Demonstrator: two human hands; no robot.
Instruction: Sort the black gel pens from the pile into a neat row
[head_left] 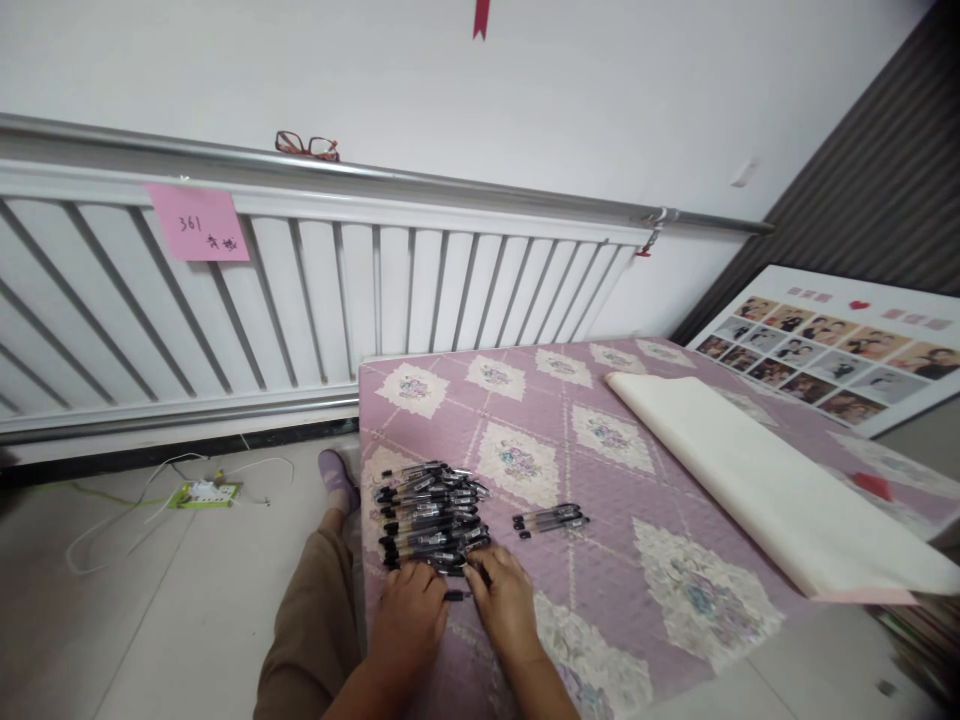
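Observation:
A heap of black-capped pens [431, 515] lies on the near left part of a purple floral cloth, mostly side by side with their ends toward left and right. My left hand [411, 612] is at the heap's near edge, fingers curled down; a pen [455, 596] sticks out from it to the right. Close beside it, my right hand [504, 598] pinches the dark end of a pen at the heap's near right corner, partly hidden by the thumb and fingers. Apart on the right lies a small row of pens [551, 520].
The purple cloth [517, 400] covers a table-like surface. A folded white sheet [750, 470] lies on its right side, near a photo board [840, 350]. Behind stands a white radiator [427, 290] with glasses [307, 146] on its pipe. A power strip [206, 494] with cables is on the floor.

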